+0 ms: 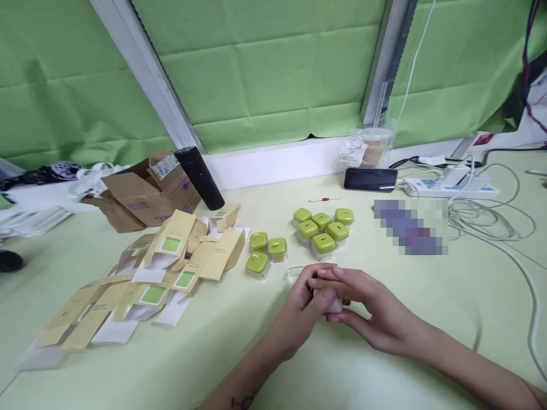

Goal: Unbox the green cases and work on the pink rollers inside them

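My left hand (303, 310) and my right hand (370, 307) meet low in the head view, a little right of the middle. Between them is a small whitish object (334, 305), mostly covered by my fingers, so I cannot make out what it is. Both hands have their fingers curled round it. Just behind my left hand, a clear plastic piece (294, 274) lies on the table. Beyond my hands stand several small clear containers with green lids (323, 243). A smaller group with green lids (277, 246), each with a yellowish loop on top, stands to the left.
Flattened tan boxes (188, 267) spread over the left of the table (222, 353). Behind are a brown carton (145, 196), a black cylinder (200, 177), a red-handled tool (325, 199) and a phone (370, 179). A power strip (453, 187) and cables (491, 213) lie right.
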`<state>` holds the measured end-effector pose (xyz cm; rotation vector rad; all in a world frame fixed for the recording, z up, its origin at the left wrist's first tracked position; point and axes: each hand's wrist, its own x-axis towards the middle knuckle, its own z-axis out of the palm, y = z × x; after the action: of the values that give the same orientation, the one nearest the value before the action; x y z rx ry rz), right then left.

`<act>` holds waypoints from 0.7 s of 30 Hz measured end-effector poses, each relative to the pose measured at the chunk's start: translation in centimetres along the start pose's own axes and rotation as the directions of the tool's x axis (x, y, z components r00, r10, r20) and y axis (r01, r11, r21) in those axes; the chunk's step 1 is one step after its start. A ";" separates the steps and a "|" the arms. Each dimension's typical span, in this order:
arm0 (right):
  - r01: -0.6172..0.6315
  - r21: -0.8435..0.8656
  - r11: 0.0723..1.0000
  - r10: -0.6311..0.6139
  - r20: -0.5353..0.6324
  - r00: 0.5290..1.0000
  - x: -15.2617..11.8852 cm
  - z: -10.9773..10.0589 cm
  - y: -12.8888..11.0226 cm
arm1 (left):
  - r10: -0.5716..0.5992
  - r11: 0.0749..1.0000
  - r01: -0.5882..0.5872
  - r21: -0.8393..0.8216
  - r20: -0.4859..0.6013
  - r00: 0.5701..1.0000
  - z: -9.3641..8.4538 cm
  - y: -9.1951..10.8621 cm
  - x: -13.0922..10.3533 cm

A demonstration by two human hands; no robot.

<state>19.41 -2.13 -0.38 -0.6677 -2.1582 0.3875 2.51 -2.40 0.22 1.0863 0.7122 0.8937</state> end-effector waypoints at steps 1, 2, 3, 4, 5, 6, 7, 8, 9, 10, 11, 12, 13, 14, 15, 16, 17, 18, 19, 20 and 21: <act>0.011 -0.003 1.000 -0.011 0.007 1.000 0.0 0.0 0.0 | -0.003 1.000 0.003 -0.002 0.012 1.000 0.1 0.1 0.0; 0.021 -0.006 1.000 -0.021 0.020 1.000 0.1 -0.1 0.0 | -0.008 1.000 0.008 -0.004 0.031 0.999 0.2 0.2 0.0; 0.030 -0.010 1.000 -0.030 0.031 0.999 0.1 -0.2 -0.1 | -0.019 1.000 0.019 -0.004 0.052 0.998 0.3 0.3 0.0; 0.029 -0.014 0.999 -0.029 0.046 0.999 0.2 -0.3 -0.1 | -0.034 0.999 0.033 0.003 0.064 0.997 0.4 0.4 -0.1; 0.025 -0.023 0.999 -0.023 0.063 0.998 0.2 -0.4 -0.2 | -0.049 0.999 0.048 0.024 0.060 0.997 0.5 0.5 -0.1; 0.019 -0.031 0.999 -0.016 0.081 0.997 0.2 -0.5 -0.2 | -0.059 0.997 0.057 0.059 0.038 0.998 0.5 0.6 -0.2; 0.011 -0.030 0.999 -0.009 0.093 0.996 0.3 -0.6 -0.3 | -0.061 0.993 0.060 0.097 0.006 0.998 0.5 0.7 -0.2; -0.006 -0.016 1.000 0.008 0.103 0.995 0.3 -0.7 -0.4 | -0.058 0.989 0.060 0.133 -0.017 0.998 0.5 0.8 -0.3; -0.031 0.008 0.999 0.030 0.107 0.994 0.3 -0.8 -0.5 | -0.048 0.985 0.052 0.164 -0.032 0.998 0.5 0.9 -0.3; -0.056 0.035 0.998 0.053 0.093 0.994 0.3 -0.9 -0.6 | -0.026 0.981 0.034 0.191 -0.042 0.999 0.5 1.0 -0.4; -0.073 0.056 0.996 0.069 0.062 0.996 0.4 -1.0 -0.6 | 0.003 0.976 0.008 0.219 -0.049 0.999 0.5 1.1 -0.4; -0.081 0.059 0.995 0.080 0.025 0.996 0.4 -1.1 -0.7 | 0.040 0.967 -0.025 0.255 -0.057 0.998 0.5 1.1 -0.5; -0.078 0.040 0.996 0.078 -0.009 0.997 0.5 -1.1 -0.7 | 0.083 0.952 -0.059 0.301 -0.067 0.994 0.5 1.1 -0.5; -0.062 0.005 0.998 0.062 -0.038 0.997 0.5 -1.2 -0.7 | 0.129 0.929 -0.093 0.359 -0.078 0.988 0.5 1.0 -0.6; -0.039 -0.037 0.999 0.037 -0.056 0.998 0.5 -1.2 -0.7 | 0.176 0.900 -0.124 0.419 -0.086 0.981 0.5 1.0 -0.6; -0.020 -0.076 0.997 0.016 -0.060 0.998 0.5 -1.2 -0.7 | 0.214 0.868 -0.148 0.474 -0.088 0.973 0.5 0.9 -0.6; -0.008 -0.107 0.994 0.002 -0.057 0.998 0.5 -1.1 -0.6 | 0.246 0.837 -0.166 0.521 -0.086 0.966 0.5 0.8 -0.6; 0.000 -0.127 0.992 -0.006 -0.051 0.999 0.4 -1.1 -0.6 | 0.272 0.810 -0.181 0.557 -0.084 0.959 0.5 0.7 -0.6; 0.005 -0.137 0.991 -0.011 -0.046 0.999 0.3 -1.0 -0.6 | 0.292 0.788 -0.193 0.585 -0.079 0.953 0.4 0.6 -0.6; 0.007 -0.139 0.990 -0.013 -0.044 0.999 0.3 -0.9 -0.6 | 0.311 0.768 -0.204 0.607 -0.074 0.948 0.4 0.6 -0.6; 0.009 -0.131 0.991 -0.014 -0.039 0.999 0.2 -0.8 -0.6 | 0.324 0.753 -0.212 0.623 -0.072 0.943 0.4 0.5 -0.6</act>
<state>19.74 -2.47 0.47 -0.7292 -2.1621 0.2254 2.42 -3.02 0.86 1.7393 1.0532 1.0459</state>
